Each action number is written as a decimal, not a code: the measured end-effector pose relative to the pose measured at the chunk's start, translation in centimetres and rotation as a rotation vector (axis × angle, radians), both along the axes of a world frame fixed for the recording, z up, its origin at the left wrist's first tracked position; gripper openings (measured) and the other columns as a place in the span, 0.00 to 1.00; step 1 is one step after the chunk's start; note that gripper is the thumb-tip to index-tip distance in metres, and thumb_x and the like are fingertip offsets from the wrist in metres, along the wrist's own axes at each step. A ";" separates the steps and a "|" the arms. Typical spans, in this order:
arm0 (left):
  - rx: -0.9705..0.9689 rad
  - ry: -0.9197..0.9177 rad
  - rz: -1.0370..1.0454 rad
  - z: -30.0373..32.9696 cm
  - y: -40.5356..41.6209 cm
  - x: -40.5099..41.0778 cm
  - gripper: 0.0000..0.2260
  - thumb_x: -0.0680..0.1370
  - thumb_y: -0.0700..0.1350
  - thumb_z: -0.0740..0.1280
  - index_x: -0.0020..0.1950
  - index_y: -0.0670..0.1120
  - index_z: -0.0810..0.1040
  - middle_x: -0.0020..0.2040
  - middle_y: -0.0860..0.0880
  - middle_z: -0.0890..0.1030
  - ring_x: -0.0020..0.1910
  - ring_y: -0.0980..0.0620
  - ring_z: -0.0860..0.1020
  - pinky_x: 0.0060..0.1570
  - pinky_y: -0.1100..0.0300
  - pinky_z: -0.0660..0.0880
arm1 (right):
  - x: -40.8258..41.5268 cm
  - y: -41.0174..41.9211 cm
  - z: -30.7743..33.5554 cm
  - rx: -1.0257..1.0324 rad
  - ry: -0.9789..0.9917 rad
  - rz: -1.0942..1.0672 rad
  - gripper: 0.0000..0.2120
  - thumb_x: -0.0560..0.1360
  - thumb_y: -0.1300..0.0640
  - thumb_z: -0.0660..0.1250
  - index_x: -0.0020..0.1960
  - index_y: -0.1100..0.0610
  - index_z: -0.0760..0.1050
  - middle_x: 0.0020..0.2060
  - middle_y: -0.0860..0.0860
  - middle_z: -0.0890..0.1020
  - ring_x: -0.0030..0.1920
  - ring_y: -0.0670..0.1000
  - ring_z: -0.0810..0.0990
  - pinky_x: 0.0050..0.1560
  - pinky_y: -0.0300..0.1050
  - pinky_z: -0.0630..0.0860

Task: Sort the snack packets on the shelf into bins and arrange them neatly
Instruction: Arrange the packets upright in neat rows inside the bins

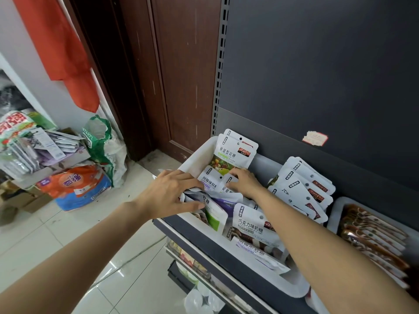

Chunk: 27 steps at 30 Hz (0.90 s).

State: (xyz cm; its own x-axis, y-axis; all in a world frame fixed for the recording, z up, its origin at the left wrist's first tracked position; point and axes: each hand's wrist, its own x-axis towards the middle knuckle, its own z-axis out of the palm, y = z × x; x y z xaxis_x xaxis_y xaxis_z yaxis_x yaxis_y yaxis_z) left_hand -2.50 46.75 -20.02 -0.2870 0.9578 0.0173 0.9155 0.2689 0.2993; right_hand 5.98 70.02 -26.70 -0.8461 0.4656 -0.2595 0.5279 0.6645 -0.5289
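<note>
both bare forearms reach in from the bottom edge, stretched up and forward toward the shelf (pixel 204 236), a dark grey metal ledge with a perforated upright behind it. the left hand (pixel 169 196) lies palm down over the near left corner of the white bin (pixel 197 155), fingers spread and bent down onto a crumpled white and purple packet (pixel 217 200), thumb underneath its edge, so it pinches that packet. the right hand (pixel 243 181) sits further in, knuckles up, fingers curled over the tops of two small white packets (pixel 209 180) standing in the middle of the bin; whether it truly grips them or only presses on them i cannot tell.

the snack packets are glossy flat pouches with a punched hang hole at the top. in this first bin they lie jumbled: one chocolate-printed packet (pixel 251 225) leans at the near end, a purple-lettered one (pixel 256 250) lies flat in front of it, a green-cornered one (pixel 214 219) tilts beside it, and two tall fruit-printed packets (pixel 235 152) stand upright against the far wall.

to the right, a second white bin holds a neat overlapping row of white packets (pixel 301 189), about five visible. further right, a third bin holds a row of brown packets (pixel 371 232), too tightly stacked to count.

beyond the shelf's left end are pale floor tiles (pixel 68 234), a brown wooden door (pixel 176 75), an orange bag (pixel 77 184) and a hanging red cloth (pixel 61 48).
</note>
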 end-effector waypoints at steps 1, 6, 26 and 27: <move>-0.001 0.002 0.003 0.0 0.0 0.0 0.28 0.71 0.70 0.52 0.61 0.56 0.76 0.57 0.57 0.77 0.58 0.55 0.73 0.58 0.58 0.59 | 0.0 0.1 -0.1 -0.018 0.015 -0.005 0.15 0.73 0.57 0.68 0.59 0.57 0.75 0.62 0.55 0.74 0.64 0.56 0.71 0.63 0.47 0.67; -0.024 -0.013 0.024 0.1 0.1 0.1 0.29 0.70 0.71 0.50 0.61 0.57 0.75 0.58 0.58 0.77 0.59 0.58 0.72 0.59 0.59 0.59 | 0.2 -0.1 -0.2 -0.061 0.026 0.014 0.14 0.73 0.58 0.69 0.57 0.57 0.71 0.60 0.54 0.76 0.59 0.54 0.74 0.52 0.42 0.68; -0.014 0.001 0.019 0.0 0.2 0.0 0.30 0.70 0.71 0.50 0.62 0.57 0.75 0.59 0.58 0.77 0.59 0.57 0.72 0.57 0.61 0.57 | -0.1 -0.1 0.6 -0.093 0.097 -0.069 0.11 0.74 0.60 0.68 0.56 0.55 0.79 0.53 0.53 0.82 0.54 0.53 0.79 0.54 0.44 0.75; -0.016 0.009 0.020 0.0 0.2 0.1 0.30 0.70 0.71 0.50 0.62 0.57 0.75 0.58 0.58 0.77 0.59 0.57 0.72 0.57 0.61 0.57 | -0.1 -0.2 0.9 -0.078 0.101 -0.058 0.10 0.73 0.59 0.69 0.54 0.54 0.80 0.52 0.53 0.82 0.53 0.53 0.80 0.54 0.46 0.76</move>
